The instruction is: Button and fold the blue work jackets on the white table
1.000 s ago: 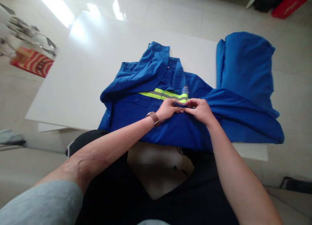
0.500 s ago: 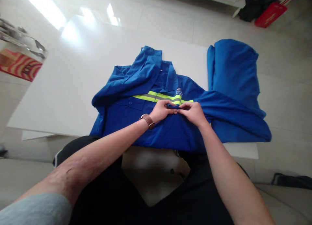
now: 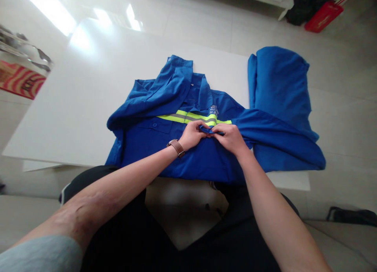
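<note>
A blue work jacket (image 3: 188, 154) lies spread on the white table, its collar pointing away from me. A yellow-green and grey reflective stripe (image 3: 194, 118) crosses its chest, below a small white logo. My left hand (image 3: 193, 135), with a brown-strapped watch on the wrist, pinches a fold of the jacket's chest just under the stripe. Fingertips of my right hand (image 3: 228, 136) grip the same fold from the other side, almost touching the left ones. What lies between the fingertips is partly hidden; a buttoned pocket flap (image 3: 157, 125) shows on the left.
A folded stack of blue cloth (image 3: 279, 79) lies on the right, partly under the jacket's sleeve. The white table (image 3: 59, 111) extends to the left. Beyond it stand a KFC box (image 3: 22, 79) at far left and a red bag (image 3: 324, 16) on the floor at far right.
My right hand has shifted slightly left, closer to the left hand over the fold. The whole view has drifted a little; the jacket lies as before.
</note>
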`<action>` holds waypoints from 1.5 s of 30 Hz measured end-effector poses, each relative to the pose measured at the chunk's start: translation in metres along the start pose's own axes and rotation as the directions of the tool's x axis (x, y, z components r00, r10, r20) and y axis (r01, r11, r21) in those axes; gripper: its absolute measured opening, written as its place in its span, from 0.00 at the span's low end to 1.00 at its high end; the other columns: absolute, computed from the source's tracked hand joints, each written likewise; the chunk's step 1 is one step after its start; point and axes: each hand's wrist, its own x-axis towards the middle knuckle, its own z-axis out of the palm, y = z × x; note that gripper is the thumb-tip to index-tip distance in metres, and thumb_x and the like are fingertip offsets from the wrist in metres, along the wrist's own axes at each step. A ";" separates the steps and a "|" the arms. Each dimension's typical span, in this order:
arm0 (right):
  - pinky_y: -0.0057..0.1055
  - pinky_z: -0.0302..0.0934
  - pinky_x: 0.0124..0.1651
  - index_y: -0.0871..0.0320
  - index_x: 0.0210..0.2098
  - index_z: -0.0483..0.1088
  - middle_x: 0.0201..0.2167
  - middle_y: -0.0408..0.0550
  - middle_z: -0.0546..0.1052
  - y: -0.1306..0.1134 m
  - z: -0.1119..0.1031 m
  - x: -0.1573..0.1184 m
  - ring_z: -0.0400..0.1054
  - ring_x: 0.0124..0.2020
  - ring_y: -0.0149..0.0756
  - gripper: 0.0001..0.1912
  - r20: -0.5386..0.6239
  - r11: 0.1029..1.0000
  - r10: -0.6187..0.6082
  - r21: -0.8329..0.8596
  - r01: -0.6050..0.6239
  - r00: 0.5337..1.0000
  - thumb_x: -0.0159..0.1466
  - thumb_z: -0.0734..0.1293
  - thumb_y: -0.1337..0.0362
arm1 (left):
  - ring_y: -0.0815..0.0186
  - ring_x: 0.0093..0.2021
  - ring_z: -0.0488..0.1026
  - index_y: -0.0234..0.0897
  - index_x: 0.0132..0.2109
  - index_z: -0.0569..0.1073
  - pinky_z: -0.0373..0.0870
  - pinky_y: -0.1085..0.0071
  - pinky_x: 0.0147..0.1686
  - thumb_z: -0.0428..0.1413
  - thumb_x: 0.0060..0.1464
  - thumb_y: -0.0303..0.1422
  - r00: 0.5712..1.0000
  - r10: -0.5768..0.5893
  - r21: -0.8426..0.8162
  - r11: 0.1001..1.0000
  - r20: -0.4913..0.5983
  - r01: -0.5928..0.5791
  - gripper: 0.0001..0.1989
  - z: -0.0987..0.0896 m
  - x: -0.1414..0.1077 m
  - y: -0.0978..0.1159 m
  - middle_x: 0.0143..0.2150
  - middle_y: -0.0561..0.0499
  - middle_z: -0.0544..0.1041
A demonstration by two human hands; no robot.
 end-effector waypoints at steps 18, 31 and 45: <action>0.35 0.64 0.39 0.55 0.28 0.77 0.29 0.47 0.81 -0.004 0.006 0.001 0.73 0.32 0.41 0.07 -0.188 0.973 0.210 0.138 -0.186 0.959 0.59 0.74 0.59 | 0.69 0.31 0.80 0.32 0.40 0.74 0.74 0.74 0.36 0.68 0.51 0.22 0.982 -0.169 -0.184 0.966 0.083 0.182 0.13 0.000 -0.001 0.010 0.30 0.50 0.81; 0.32 0.61 0.37 0.56 0.31 0.77 0.29 0.46 0.80 0.004 0.009 0.001 0.72 0.32 0.38 0.10 -0.133 0.956 0.232 0.214 -0.201 0.963 0.61 0.71 0.56 | 0.66 0.32 0.81 0.31 0.42 0.76 0.77 0.70 0.39 0.66 0.52 0.22 0.974 0.059 0.097 0.992 0.220 -0.082 0.11 -0.011 0.013 -0.001 0.29 0.51 0.80; 0.35 0.67 0.43 0.55 0.33 0.81 0.33 0.46 0.83 0.005 0.002 -0.003 0.77 0.36 0.42 0.04 -0.133 0.980 0.141 0.162 -0.118 0.981 0.59 0.72 0.63 | 0.65 0.37 0.79 0.37 0.46 0.81 0.72 0.69 0.42 0.62 0.58 0.25 0.899 0.343 0.458 0.775 0.273 -0.435 0.09 -0.011 0.003 0.009 0.35 0.51 0.82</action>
